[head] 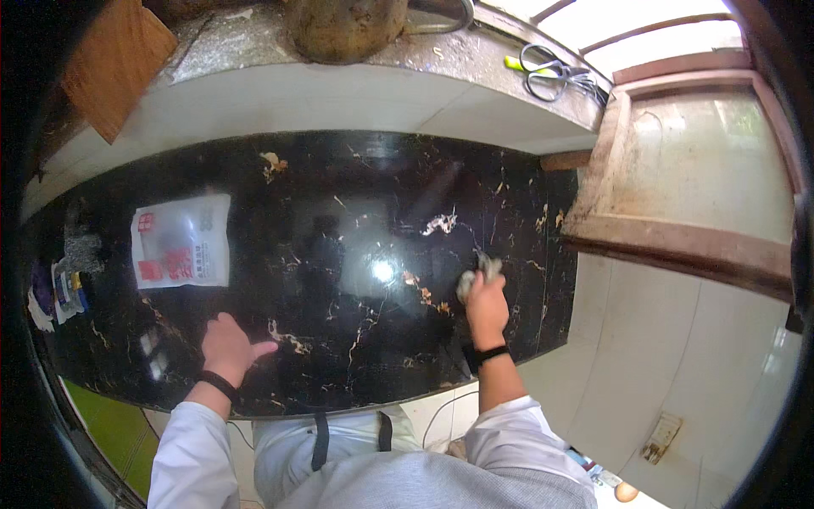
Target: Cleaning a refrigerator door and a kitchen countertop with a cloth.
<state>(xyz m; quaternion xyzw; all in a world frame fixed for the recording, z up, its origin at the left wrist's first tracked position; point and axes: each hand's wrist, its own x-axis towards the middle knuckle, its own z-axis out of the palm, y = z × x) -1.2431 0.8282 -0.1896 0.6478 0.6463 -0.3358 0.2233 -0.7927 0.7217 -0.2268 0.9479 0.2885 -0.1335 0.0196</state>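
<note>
My right hand (488, 312) grips a crumpled pale cloth (481, 275) against the right part of a glossy black counter (381, 343) with white and tan marbling. The fingers are partly hidden by the hand itself. On the left side of the same counter, near its front edge, rests my left hand (230, 348), its thumb spread out to the right and nothing in it. Beyond that hand lies a flat plastic packet (181, 242), translucent white with red printing. Both wrists wear black bands.
Small packets (68, 289) lie at the counter's far left. Along the back runs a ledge (254, 44) bearing a stained metal pot (346, 28) and scissors (544, 73) with black handles. An open wooden-framed window panel (706, 159) juts over the right end. A brown board (117, 70) leans at upper left.
</note>
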